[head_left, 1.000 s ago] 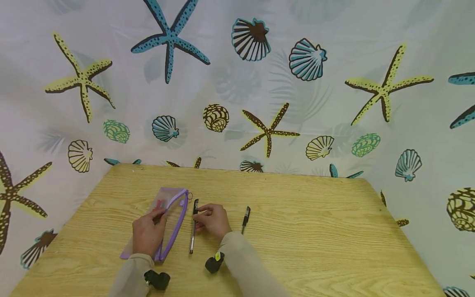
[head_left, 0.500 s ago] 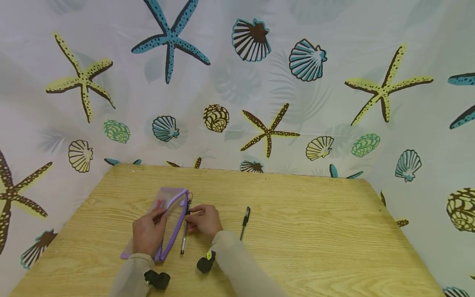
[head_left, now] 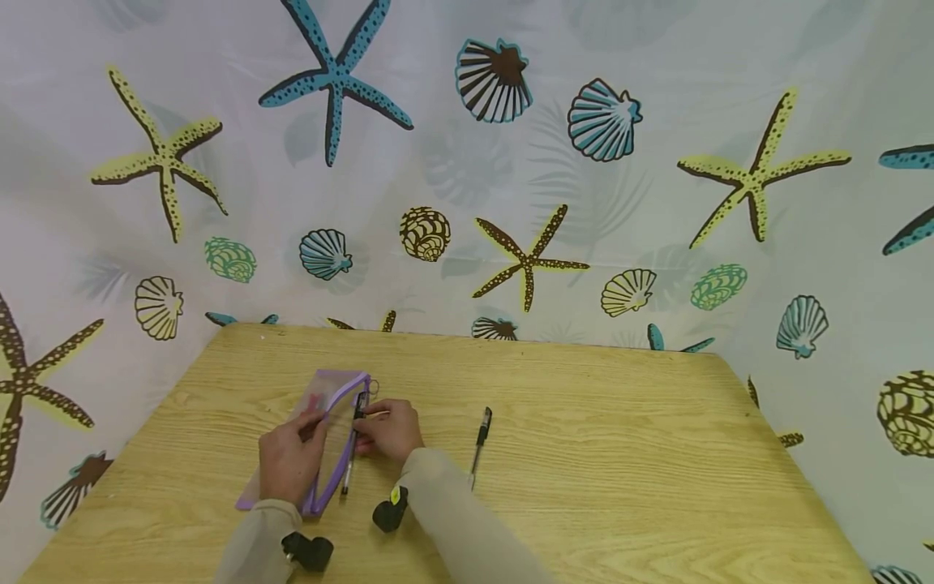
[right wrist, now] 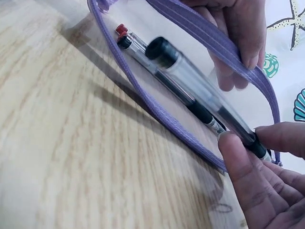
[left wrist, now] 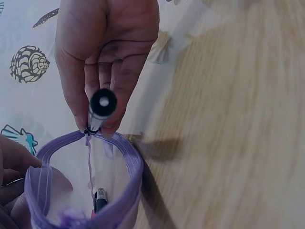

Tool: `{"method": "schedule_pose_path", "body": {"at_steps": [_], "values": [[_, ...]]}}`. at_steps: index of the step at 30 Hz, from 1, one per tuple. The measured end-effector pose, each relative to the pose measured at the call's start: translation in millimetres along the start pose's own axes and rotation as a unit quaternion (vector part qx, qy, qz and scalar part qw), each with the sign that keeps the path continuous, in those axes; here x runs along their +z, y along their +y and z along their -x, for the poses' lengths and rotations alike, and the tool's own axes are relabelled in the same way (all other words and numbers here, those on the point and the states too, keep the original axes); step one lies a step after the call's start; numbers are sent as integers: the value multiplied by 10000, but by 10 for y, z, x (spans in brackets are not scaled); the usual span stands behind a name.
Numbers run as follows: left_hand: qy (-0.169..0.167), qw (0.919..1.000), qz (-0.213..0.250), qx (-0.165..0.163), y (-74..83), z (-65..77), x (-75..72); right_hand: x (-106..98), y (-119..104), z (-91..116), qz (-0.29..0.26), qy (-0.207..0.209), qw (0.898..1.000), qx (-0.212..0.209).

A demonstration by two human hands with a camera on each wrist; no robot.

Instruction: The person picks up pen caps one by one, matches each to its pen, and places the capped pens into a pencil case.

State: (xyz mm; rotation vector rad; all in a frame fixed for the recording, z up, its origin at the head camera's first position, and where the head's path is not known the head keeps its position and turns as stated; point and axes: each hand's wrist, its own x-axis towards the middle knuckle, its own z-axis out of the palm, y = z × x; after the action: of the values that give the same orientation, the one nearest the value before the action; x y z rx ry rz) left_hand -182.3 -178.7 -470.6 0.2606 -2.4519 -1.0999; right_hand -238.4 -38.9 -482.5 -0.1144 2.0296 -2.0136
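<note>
A see-through pencil pouch (head_left: 343,469) with purple zip edging lies on the left of the table, its mouth spread wide. My left hand (head_left: 289,461) pinches the left edge of that mouth between thumb and fingers. Over the opening, my right hand (head_left: 394,432) holds a clear-barrelled black pen (right wrist: 205,93) by its black-capped end, with the barrel slanting toward the camera. Inside the pouch, the right wrist view shows another black pen (right wrist: 164,81) and a red-ended pen (right wrist: 121,29). The left wrist view has the held pen (left wrist: 102,107) end-on above the mouth.
Right of my right hand, a capped black pen (head_left: 482,432) lies on the wooden table (head_left: 620,454), partly hidden by the sleeve. A curtain (head_left: 452,178) printed with starfish and shells stands behind and beside the table. Each wrist carries a small black camera (head_left: 310,551).
My right hand has moved left with the pen, from beside the pouch to over its mouth. The left hand and pouch stay almost still.
</note>
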Motion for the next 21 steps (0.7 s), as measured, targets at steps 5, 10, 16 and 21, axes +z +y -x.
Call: {"method": "schedule_pose_path", "body": {"at_steps": [5, 10, 16, 21], "values": [[4, 10000, -1, 23, -2, 8, 0, 45, -2, -27, 145, 152, 9997, 132], [-59, 10000, 73, -13, 10, 10, -4, 104, -32, -33, 88, 227, 9996, 150], [12, 10000, 46, 25, 9, 13, 8, 135, -37, -12, -296, 52, 9995, 14], [2, 10000, 95, -23, 3, 12, 18, 123, -17, -17, -253, -6, 9997, -22]]}}
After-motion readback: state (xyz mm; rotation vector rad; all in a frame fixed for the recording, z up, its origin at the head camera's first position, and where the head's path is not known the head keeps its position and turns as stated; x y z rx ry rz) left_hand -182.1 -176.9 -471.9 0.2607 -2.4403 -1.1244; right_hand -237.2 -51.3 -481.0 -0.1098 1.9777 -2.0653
